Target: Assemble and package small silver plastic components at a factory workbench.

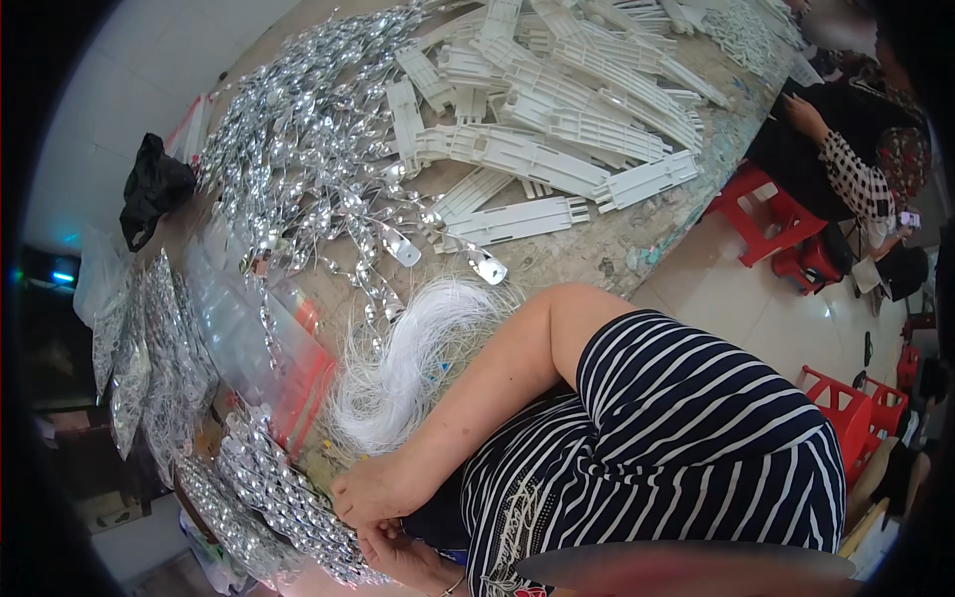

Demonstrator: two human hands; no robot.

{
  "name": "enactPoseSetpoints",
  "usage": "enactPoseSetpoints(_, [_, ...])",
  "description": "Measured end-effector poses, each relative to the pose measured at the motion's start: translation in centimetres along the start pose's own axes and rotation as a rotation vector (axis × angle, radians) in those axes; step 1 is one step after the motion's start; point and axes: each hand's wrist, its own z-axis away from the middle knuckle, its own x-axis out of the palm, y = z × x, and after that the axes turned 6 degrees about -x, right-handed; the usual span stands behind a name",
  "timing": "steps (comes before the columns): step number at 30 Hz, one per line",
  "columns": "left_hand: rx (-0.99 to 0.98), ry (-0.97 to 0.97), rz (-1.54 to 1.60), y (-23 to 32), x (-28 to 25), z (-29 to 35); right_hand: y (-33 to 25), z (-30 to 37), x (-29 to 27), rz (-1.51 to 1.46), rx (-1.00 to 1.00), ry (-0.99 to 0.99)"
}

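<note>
My right hand (376,492) is at the lower middle, close to the table's near edge, with its fingers closed in a pinch. Just below it my left hand (396,553) has curled fingers that nearly meet the right ones. Anything between them is too small or hidden to make out. Beside both hands hangs a bundle of shiny silver twisted strands (288,488). A loose hank of white thread (403,378) lies on the table beyond my right forearm.
A large heap of silver strands (298,149) covers the table's far left. White slotted plastic strips (537,159) are piled beside it. Clear plastic bags (249,338) lie at the left edge. Red stools (766,214) and a seated person holding a phone are at right.
</note>
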Motion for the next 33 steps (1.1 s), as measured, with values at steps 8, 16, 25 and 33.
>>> enactPoseSetpoints(8, [0.088,0.028,-0.049,0.2,1.5,0.6,0.0,0.3,-0.6,-0.172,0.105,0.132])
enactPoseSetpoints(16, [0.069,-0.008,-0.033,0.0,0.8,0.1,-0.4,0.6,-1.5,-0.111,0.12,0.129])
enactPoseSetpoints(25, [0.044,0.108,-0.028,1.0,1.3,1.9,-1.3,-0.7,-1.9,-0.178,0.107,0.167])
enactPoseSetpoints(33, [0.145,0.135,-0.146,1.1,1.4,1.4,-0.8,0.1,-5.0,-0.417,0.25,-0.01])
